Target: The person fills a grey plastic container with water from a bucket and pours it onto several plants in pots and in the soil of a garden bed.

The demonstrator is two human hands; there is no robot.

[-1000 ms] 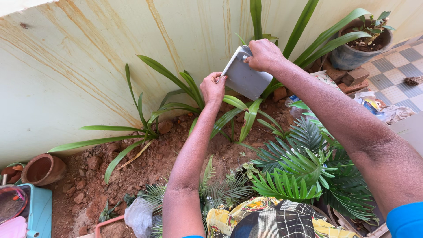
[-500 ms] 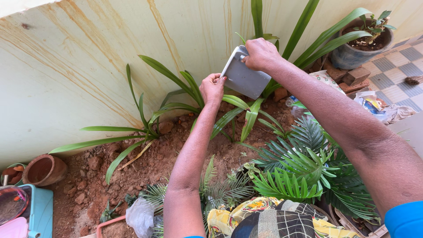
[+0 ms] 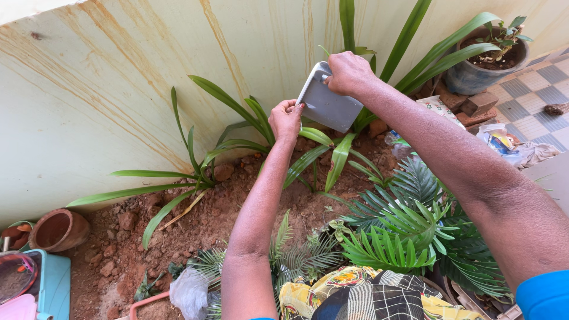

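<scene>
- Head view, change since the earlier frame: the grey square container [image 3: 328,105] sits slightly higher and closer to the wall [image 3: 118,89]; both hands have moved with it by a small amount. The soil bed [image 3: 195,225] and plants are unchanged.
- Right hand [image 3: 348,72]: closed over the container's top rim at 12 o'clock in the view, fingers wrapped tight; it carries the container tilted, lower corner pointing down toward the leaves.
- Left hand [image 3: 285,118]: fingers bunched in a narrow pinch, fingertips touching the container's left edge; whether anything is held between them cannot be told.
- Container position: in the air, just in front of the wall, above the long-leaved plant [image 3: 320,154] at the centre of the bed, between the two hands.
- Count, containers: one grey container in hand; one clay pot [image 3: 58,228] lying on its side at 9 o'clock; one dark potted plant [image 3: 486,59] at 2 o'clock.
- Count, long-leaved plants along the wall: three clumps visible, one at 10 o'clock [image 3: 189,172], one at centre, one tall clump behind the right hand.
- Count, palm-like fronded plants [image 3: 409,231]: a cluster at 4 to 5 o'clock; separate stems cannot be told apart.
- Other items: one teal box [image 3: 50,284] at 8 o'clock, one brick [image 3: 477,102] beside the dark pot, one clear plastic bag [image 3: 188,290] at 7 o'clock.
</scene>
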